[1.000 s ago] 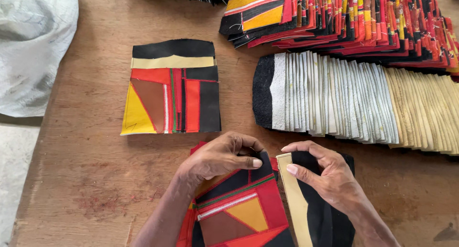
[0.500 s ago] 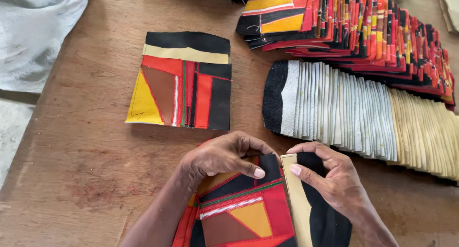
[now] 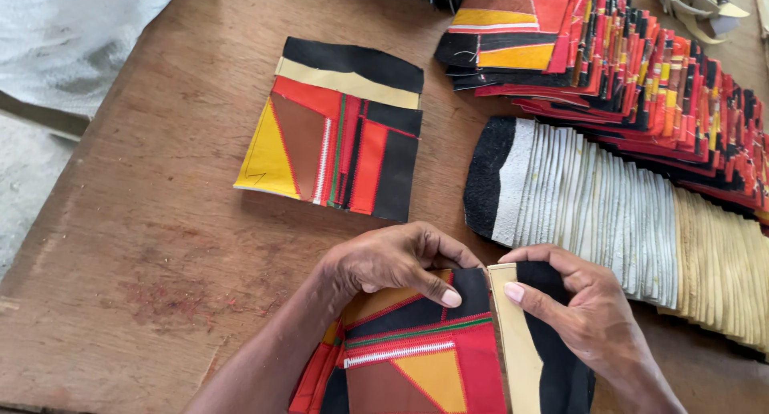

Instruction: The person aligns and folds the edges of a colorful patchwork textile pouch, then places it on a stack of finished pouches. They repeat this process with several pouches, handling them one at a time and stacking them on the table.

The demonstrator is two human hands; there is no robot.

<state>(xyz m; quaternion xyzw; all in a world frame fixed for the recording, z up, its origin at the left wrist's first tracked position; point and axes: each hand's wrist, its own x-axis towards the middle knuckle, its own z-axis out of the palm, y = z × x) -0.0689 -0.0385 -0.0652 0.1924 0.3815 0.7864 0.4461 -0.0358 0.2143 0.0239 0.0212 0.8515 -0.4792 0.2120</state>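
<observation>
Pinching a red, black and orange patchwork panel (image 3: 424,358), both hands' fingers (image 3: 448,295) clamped

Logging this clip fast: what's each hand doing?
Left hand: fingers pressed on the patchwork piece.
Right hand: pinching the tan strip.

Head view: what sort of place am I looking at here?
Likely a small craft or leather-goods workshop: a worn wooden table, a fanned row of cut pale pieces, and a stack of patchwork panels.
</observation>
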